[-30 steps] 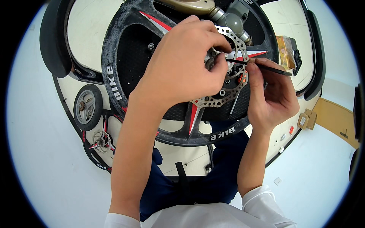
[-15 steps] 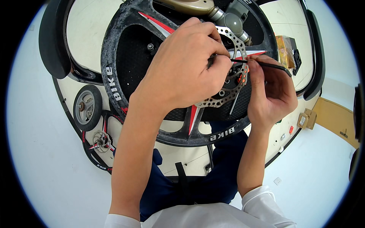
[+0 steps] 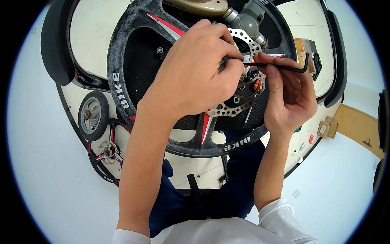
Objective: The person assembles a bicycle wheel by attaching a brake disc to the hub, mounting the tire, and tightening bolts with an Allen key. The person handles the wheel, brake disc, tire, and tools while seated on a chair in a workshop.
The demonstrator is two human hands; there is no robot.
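A black wheel (image 3: 140,38) with broad spokes and red-and-white accents lies flat before me. On its hub sits a silver brake disc (image 3: 227,110) drilled with holes. My right hand (image 3: 290,89) pinches a black hex key (image 3: 290,68) between thumb and fingers, its bent short end pointing up at the right. The key's long end runs left across the disc to the fingertips of my left hand (image 3: 203,67). That left hand is closed over the hub, with a small dark thing in its pinch that is mostly hidden. A bolt-like metal piece (image 3: 160,51) lies inside the wheel, left of my left hand.
Beyond the wheel are a gold-coloured tool body (image 3: 199,6) and a grey rounded tool head (image 3: 248,25). Black armrests (image 3: 57,44) flank the work surface. On the floor stand a tyred wheel (image 3: 93,116), another spoked wheel (image 3: 109,152) and cardboard boxes (image 3: 328,127).
The hex key has turned, so its short end, which pointed down to the right, now points up. My right fingers have shifted along it; my left hand has moved slightly left.
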